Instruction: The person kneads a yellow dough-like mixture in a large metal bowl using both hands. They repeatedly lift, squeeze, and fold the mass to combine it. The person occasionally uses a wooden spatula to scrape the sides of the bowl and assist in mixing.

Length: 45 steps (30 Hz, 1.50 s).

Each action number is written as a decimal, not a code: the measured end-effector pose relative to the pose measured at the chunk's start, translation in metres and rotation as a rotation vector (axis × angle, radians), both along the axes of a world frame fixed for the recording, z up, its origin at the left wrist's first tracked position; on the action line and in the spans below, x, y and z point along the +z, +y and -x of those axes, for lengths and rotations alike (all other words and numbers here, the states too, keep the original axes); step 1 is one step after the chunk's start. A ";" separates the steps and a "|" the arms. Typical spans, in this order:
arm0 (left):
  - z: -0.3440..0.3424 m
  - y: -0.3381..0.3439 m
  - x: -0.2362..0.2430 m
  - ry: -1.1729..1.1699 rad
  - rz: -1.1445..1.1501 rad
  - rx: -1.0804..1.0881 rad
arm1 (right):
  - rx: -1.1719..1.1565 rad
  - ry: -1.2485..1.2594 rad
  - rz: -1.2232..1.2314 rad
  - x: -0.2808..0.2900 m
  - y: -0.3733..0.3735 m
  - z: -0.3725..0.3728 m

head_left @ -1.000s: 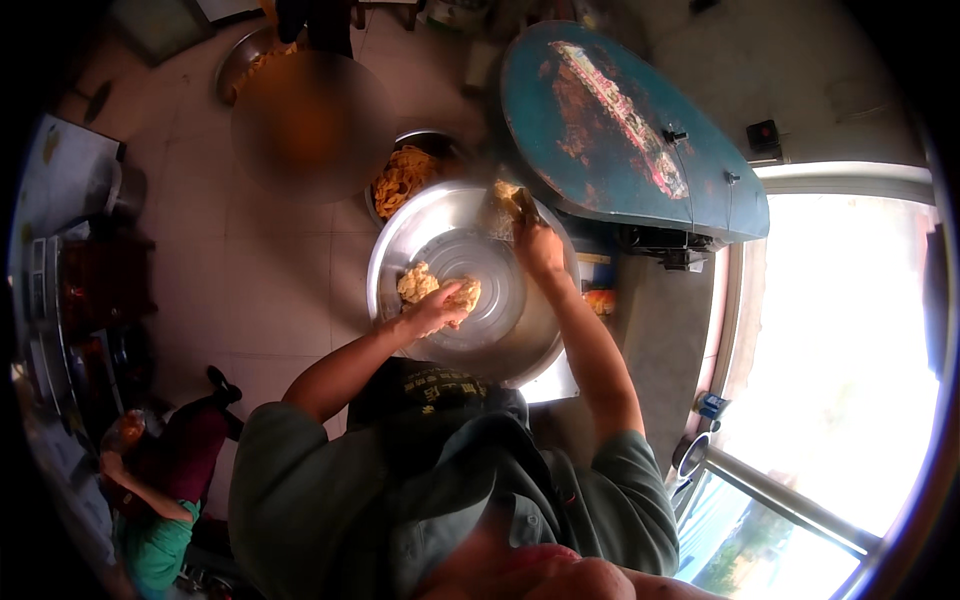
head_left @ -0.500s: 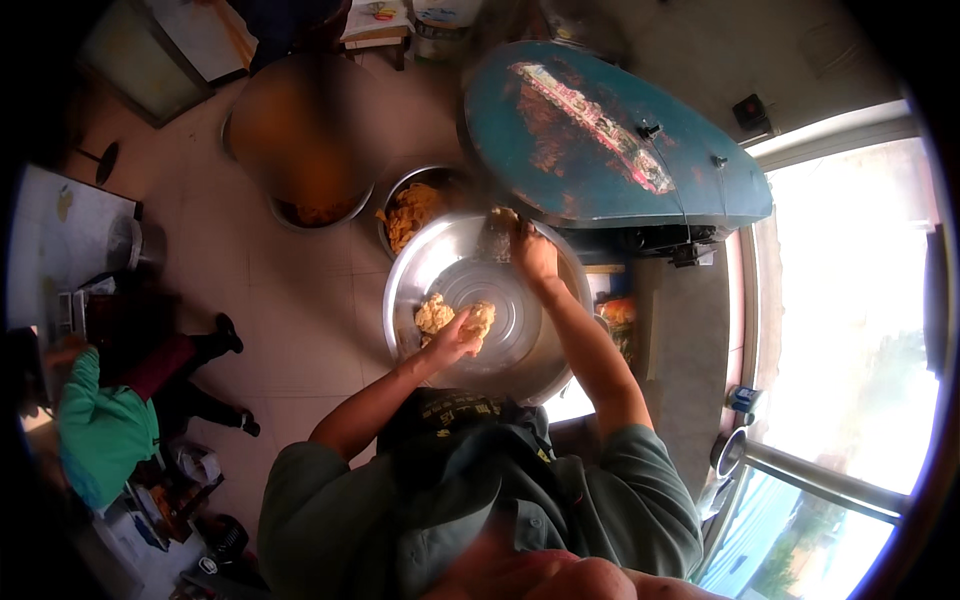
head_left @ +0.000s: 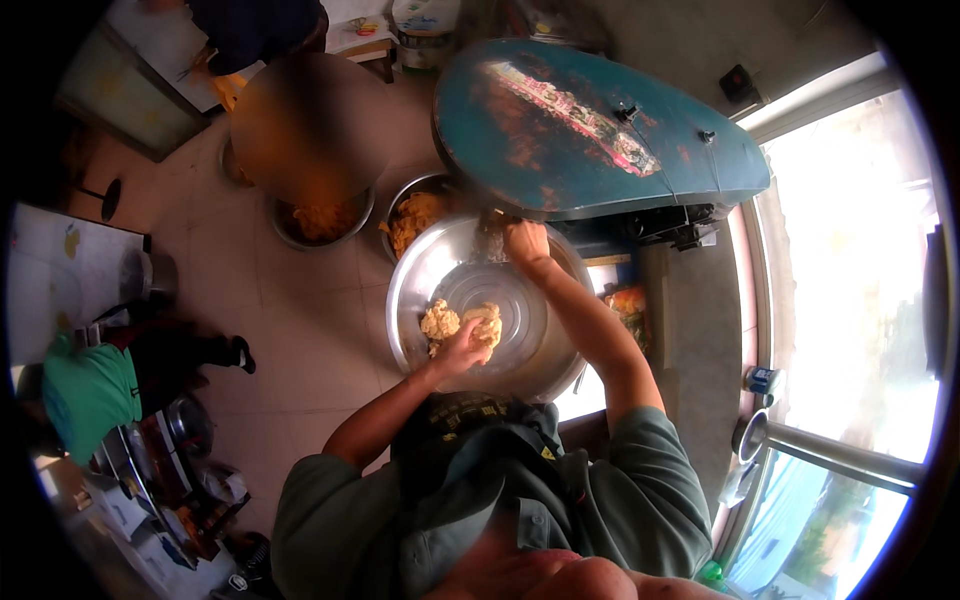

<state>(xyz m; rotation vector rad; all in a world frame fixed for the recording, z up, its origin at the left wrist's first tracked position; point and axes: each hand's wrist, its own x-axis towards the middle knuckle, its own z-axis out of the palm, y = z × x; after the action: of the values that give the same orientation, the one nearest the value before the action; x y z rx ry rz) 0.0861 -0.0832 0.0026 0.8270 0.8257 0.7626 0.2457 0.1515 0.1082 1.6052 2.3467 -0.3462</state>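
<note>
Lumpy yellow dough [head_left: 487, 325] is clamped by the left hand [head_left: 464, 352] inside a round silver-metal basin [head_left: 408, 282], likely against spills, the right hand [head_left: 526, 241] unreadable.

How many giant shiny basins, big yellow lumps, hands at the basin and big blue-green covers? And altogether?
Large round silver metal basin: 1
Big pale-yellow doughy lumps: 2
Bare hands, left hand and right hand: 2
Worn blue-green teardrop-shaped cover: 1
Total: 6

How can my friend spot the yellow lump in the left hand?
Beside the big teal machine cover is a round silver metal basin. Inside, find the pale yellow lump near the middle: the left hand holds it, while the similar lump to its left lies loose.
</note>
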 end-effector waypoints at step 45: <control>0.004 0.051 -0.029 0.994 -0.649 -0.619 | -0.334 0.648 -0.164 0.045 -0.108 -0.101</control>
<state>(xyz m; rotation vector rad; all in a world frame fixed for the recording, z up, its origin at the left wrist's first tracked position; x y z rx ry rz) 0.0820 -0.0319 -0.0261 2.0122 1.0978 -0.0148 0.3468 0.0437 0.1529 2.2379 2.5826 -0.8793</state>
